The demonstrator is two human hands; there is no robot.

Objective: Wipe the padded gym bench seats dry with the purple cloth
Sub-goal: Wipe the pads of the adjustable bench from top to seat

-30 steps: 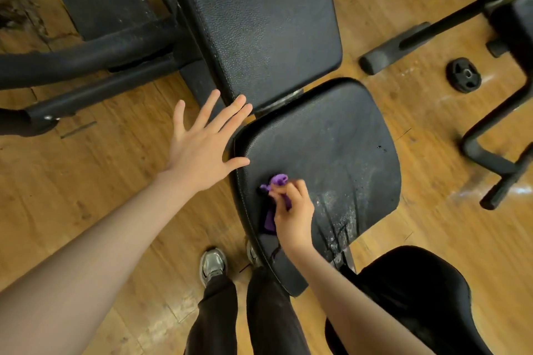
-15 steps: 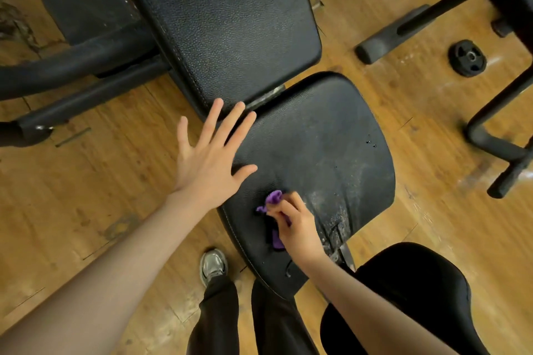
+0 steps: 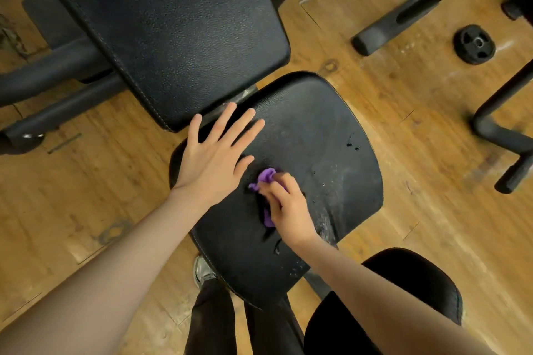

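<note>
The black padded seat (image 3: 323, 135) of a gym bench fills the middle of the view, with water droplets and a wet streak near its right side. Its long black back pad (image 3: 173, 32) runs up and to the left. My right hand (image 3: 285, 204) grips a bunched purple cloth (image 3: 266, 177) and presses it on the seat near its middle. Most of the cloth is hidden under my fingers. My left hand (image 3: 216, 158) lies flat on the seat's upper left part, fingers spread, thumb close to the cloth.
Black frame tubes (image 3: 57, 66) lie on the wooden floor at left. Another machine's legs (image 3: 501, 130) stand at right, with a small black weight plate (image 3: 474, 44) on the floor. A round black stool pad (image 3: 418, 291) is at lower right. My legs and a shoe (image 3: 203, 271) are below.
My left hand has moved right from above the floor onto the seat and now rests flat on it. My right hand keeps the cloth on the seat, slightly farther along.
</note>
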